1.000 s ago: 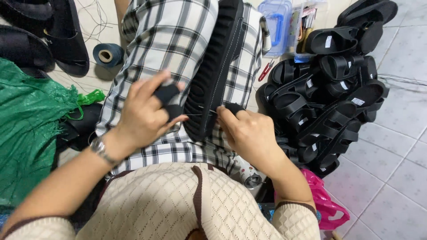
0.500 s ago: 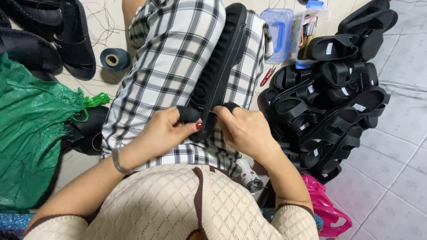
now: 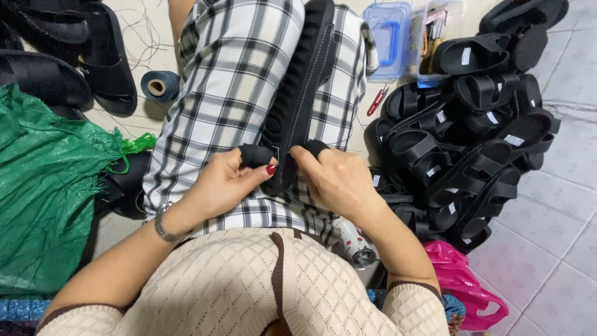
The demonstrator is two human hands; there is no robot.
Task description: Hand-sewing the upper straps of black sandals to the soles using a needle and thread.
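Fingers of both hands close on the near end of a black sandal point(image 3: 298, 93) that lies lengthwise along the lap, sole ridges facing left, in the middle of the frame. The left hand point(image 3: 221, 183) has its grip pinched together on the sandal's heel end, a black cap over one fingertip and the red-nailed thumb pressed against the sole edge. The right hand point(image 3: 339, 177) meets it from the other side, its grip also clamped on the same end, with a black cap on a fingertip too. A bracelet point(image 3: 163, 225) circles the left wrist. Under the sandal are checked trousers point(image 3: 236, 62), and below them a cream knitted top point(image 3: 249, 286). At the right of the frame a pile of black sandals point(image 3: 472, 137) sits on the tiled floor point(image 3: 553, 236), with a clear plastic box point(image 3: 388, 37) above it and a pink bag point(image 3: 460, 280) below. A green bag point(image 3: 50, 193) fills the left side, with a spool of dark thread point(image 3: 158, 86) above it.
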